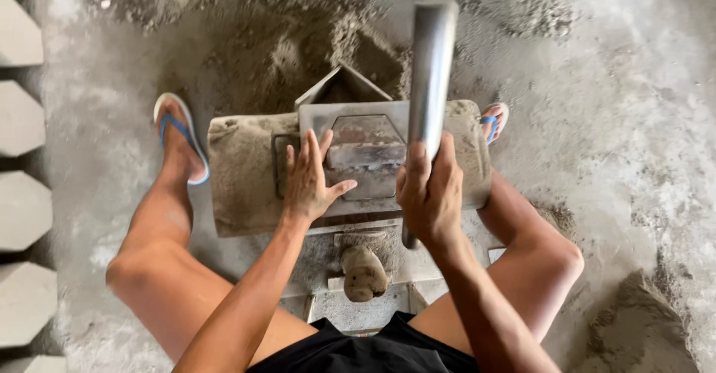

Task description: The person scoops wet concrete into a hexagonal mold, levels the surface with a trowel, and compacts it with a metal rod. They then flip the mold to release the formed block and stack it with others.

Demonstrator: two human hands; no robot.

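Metal mould (365, 153), seemingly empty, under left hand (309, 183)

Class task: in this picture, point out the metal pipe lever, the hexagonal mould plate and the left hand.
metal pipe lever (432, 67), head view, middle of the shaft.
hexagonal mould plate (365, 130), head view, upper face.
left hand (307, 183), head view, back of the hand.

A rough grey concrete floor (641, 142) fills the frame, mottled with pale dust and darker damp-looking patches. A heap of loose grey sand (261, 45) spreads across the upper middle, with a thinner scatter of gritty sand (522, 0) toward the upper right. A second mound (638, 328) rises in the lower right corner. Down the left edge runs a row of pale moulded concrete blocks (21, 209) with angled ends, dark gaps between them. The light is soft, even daylight.
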